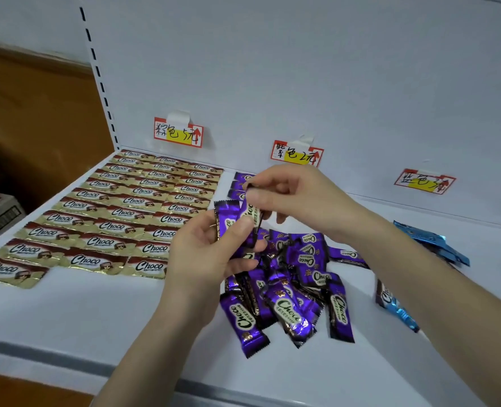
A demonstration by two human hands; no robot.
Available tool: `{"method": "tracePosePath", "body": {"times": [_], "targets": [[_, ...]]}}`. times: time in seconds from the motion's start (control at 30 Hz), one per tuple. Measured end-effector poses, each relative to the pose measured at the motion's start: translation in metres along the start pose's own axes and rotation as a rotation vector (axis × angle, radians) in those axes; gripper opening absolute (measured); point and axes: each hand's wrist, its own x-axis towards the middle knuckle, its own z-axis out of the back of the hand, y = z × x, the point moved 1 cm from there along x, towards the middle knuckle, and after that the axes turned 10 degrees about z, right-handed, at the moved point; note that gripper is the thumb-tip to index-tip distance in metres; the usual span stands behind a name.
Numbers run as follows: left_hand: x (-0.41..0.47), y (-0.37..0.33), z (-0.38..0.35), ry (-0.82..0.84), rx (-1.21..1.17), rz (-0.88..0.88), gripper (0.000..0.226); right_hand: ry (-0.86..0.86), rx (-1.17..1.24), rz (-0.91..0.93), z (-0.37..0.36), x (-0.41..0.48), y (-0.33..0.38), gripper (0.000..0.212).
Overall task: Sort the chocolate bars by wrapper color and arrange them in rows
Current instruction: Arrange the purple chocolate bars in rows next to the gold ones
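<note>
A: Where were the purple bars (227, 218)?
B: Above the purple pile (290, 289); the left hand (202, 254) gripped them, and the right hand (296, 192) pinched one's top end.
A: Risk?
B: Slippery foil could slide free, scattering the brown rows (111, 212).

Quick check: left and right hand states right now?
Left hand: gripping purple bars.
Right hand: pinching the front bar at its top end.

Shop: white shelf (67, 312), handwritten price tags (178, 136).
</note>
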Motion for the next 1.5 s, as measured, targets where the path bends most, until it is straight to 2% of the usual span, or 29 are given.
{"method": "tracePosePath", "body": {"times": [0.1,0.23,0.3,0.4,0.47,0.57,0.7,0.83,0.93,1.13,1.5], "targets": [[-0.004,-0.003,-0.003,-0.021,0.030,-0.026,0.022,-0.045,0.063,0.003,0.003,-0.014,0.006,0.010],[-0.006,-0.006,-0.002,-0.024,0.009,-0.023,0.002,-0.113,0.139,-0.053,0.009,-0.027,0.000,0.013],[-0.005,-0.007,0.000,-0.018,0.026,-0.018,0.007,-0.081,0.037,0.023,0.011,-0.035,-0.004,0.017],[-0.002,-0.007,0.001,-0.026,0.049,-0.006,0.007,-0.050,-0.272,0.260,0.013,-0.044,-0.009,0.013],[0.001,-0.004,-0.001,-0.029,0.058,0.019,0.007,-0.052,-0.428,0.357,0.014,-0.046,-0.016,0.015],[0.007,0.002,-0.004,-0.013,0.053,0.068,0.007,-0.065,-0.471,0.286,0.020,-0.043,-0.028,0.020],[0.015,0.006,-0.006,-0.011,0.036,0.111,0.009,0.039,-0.601,0.206,0.026,-0.038,-0.044,0.026],[0.023,0.009,-0.004,-0.063,-0.006,0.149,0.031,-0.071,-0.647,0.098,0.040,-0.024,-0.062,0.024],[0.025,0.011,-0.003,-0.071,0.002,0.156,0.032,-0.082,-0.733,-0.012,0.050,-0.011,-0.080,0.025],[0.025,0.011,-0.001,-0.071,0.009,0.160,0.015,0.033,-0.922,-0.027,0.048,0.009,-0.098,0.023],[0.025,0.012,0.000,-0.065,-0.023,0.155,0.044,0.095,-0.948,-0.058,0.041,0.021,-0.103,0.021]]}}
